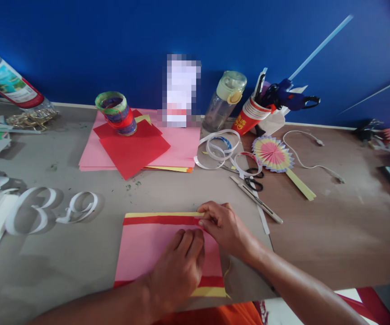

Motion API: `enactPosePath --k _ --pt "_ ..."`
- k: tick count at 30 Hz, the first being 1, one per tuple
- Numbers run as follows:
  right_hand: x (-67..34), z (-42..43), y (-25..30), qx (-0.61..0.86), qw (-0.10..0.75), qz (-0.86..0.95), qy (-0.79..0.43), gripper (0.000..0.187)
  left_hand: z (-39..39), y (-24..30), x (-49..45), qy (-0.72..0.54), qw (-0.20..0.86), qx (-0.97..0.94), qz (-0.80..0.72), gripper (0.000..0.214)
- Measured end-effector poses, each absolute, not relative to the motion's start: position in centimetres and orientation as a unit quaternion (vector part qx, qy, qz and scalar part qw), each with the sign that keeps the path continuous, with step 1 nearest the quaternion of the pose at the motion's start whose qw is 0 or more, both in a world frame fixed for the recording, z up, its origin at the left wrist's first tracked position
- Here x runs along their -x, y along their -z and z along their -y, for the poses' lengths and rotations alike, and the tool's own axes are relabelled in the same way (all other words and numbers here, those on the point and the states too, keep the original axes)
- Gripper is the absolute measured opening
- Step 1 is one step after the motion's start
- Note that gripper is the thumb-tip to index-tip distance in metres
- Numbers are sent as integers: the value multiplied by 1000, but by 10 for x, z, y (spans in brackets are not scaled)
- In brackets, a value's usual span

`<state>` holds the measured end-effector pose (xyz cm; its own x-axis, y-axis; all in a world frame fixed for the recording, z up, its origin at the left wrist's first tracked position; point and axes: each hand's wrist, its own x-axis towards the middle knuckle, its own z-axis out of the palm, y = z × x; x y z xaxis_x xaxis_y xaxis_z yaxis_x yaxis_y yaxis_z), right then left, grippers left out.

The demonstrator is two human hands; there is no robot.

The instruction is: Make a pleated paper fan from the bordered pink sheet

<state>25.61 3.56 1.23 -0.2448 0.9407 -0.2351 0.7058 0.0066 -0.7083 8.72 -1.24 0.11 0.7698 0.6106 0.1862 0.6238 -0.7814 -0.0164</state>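
A pink paper sheet with red and yellow bands along its far and near edges lies flat on the table in front of me. My right hand is at its far edge, thumb and index finger closed over the red band and the yellow band near the right corner. Over the middle of the sheet, my left hand rests with its fingers curled inward. Whatever those fingers may hold is hidden beneath them.
Beyond the sheet are stacked pink papers, red paper squares and a wrapped cup. To the right lie a utility knife, scissors, tape rings and a paper rosette. Curled white strips lie left.
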Motion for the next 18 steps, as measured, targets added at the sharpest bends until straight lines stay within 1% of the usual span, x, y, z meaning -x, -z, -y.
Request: enactPosePath --k 5,8,10,12,15,18 --pt "-257 -37 -17 586 169 685 -398 14 12 0 -88 101 36 938 330 32" --pt "-262 -38 -20 568 177 656 -464 13 13 2 -88 103 39 937 331 33" --pt "-266 -40 -22 553 182 623 -522 15 14 3 -87 98 38 939 328 33" --pt "-271 -41 -25 549 187 598 -553 18 15 4 -87 95 37 940 326 34" --pt "-276 -43 -30 568 191 595 -535 19 14 3 -87 95 34 941 324 35" --pt "-279 -43 -36 589 194 634 -462 14 14 2 -87 90 28 943 320 35"
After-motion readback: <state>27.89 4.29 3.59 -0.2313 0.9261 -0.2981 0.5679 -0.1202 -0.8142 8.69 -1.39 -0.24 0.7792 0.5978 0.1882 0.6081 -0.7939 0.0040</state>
